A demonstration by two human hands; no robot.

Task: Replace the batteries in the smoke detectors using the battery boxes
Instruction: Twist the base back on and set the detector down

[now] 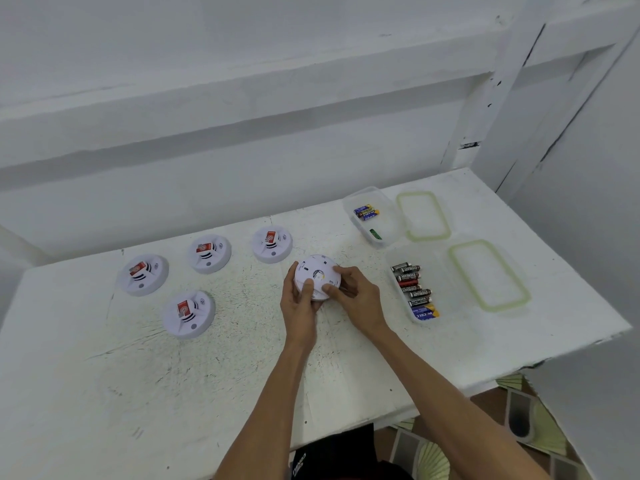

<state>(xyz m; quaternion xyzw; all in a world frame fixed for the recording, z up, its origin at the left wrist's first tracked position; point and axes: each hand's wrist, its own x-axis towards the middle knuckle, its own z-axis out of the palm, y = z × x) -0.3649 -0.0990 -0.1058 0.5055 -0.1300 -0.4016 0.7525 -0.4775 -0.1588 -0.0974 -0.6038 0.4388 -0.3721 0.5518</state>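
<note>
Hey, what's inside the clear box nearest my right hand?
The nearer clear box holds a row of batteries, mostly black and silver, with a blue and yellow one at the near end. Whether anything lies under them cannot be seen.

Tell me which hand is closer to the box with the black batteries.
Right. The right hand holds the smoke detector on the side facing the box, with bare table between them. The left hand holds the detector's other side, farther from the box.
</note>
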